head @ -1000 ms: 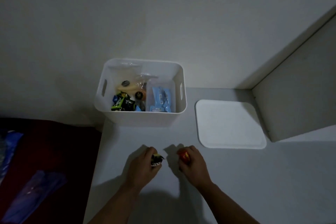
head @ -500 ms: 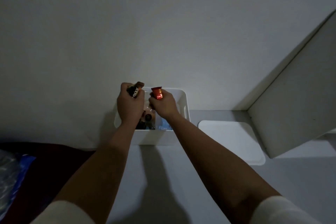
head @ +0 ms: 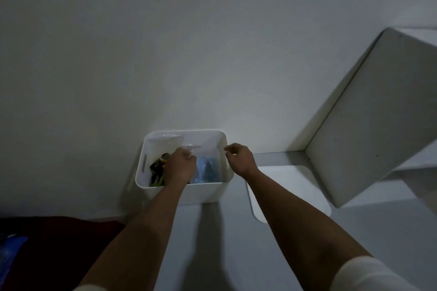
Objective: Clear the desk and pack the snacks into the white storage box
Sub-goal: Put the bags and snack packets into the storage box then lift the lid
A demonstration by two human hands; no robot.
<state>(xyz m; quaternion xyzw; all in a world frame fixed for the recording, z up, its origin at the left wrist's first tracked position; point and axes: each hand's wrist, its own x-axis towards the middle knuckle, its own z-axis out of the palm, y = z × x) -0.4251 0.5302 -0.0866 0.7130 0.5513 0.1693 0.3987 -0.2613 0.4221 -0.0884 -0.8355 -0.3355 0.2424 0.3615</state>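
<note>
Your left hand [head: 179,168] is down inside the white storage box [head: 186,192] among the light, crinkly snacks [head: 158,168], its grip hidden, your right hand [head: 240,159] hovers loosely curled and empty over the rim, so hold the stiff walls with 2 hands.

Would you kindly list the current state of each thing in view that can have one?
white storage box: open, lid off, partly filled with snacks.
lid: flat on the desk, right of the box.
blue packets: inside the box, right side.
dark snack packets: inside the box, left side.
left hand: reaching into the box, grip hidden.
right hand: above the box's right rim, loosely curled, empty.
</note>
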